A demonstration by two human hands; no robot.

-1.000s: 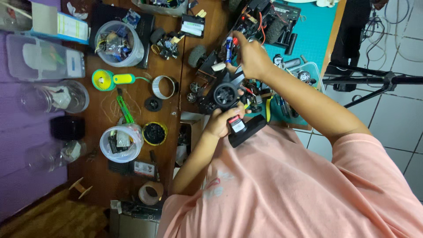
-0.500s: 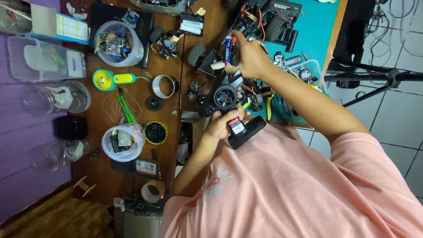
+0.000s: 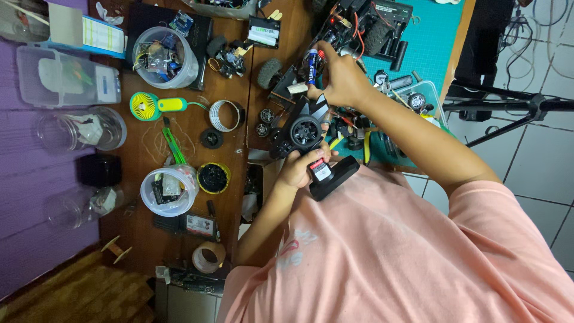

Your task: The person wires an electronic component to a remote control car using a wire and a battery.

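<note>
Left hand [image 3: 297, 169] grips black controller [image 3: 308, 140], as before | right hand [image 3: 339, 81] stays pinching battery [image 3: 311, 67], frame centre-top | yellow fan [image 3: 154, 106] on tabletop [image 3: 236, 78], unmoved.

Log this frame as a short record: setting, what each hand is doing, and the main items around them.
setting: cluttered wooden workbench with a teal cutting mat
left hand: grips a black pistol-grip radio transmitter by its handle
right hand: reaches to the RC car chassis, fingers by a blue cylindrical part
nearby: yellow handheld fan, tub of electronic parts, loose black wheel, roll of tape
off bench: tripod on tiled floor
</note>
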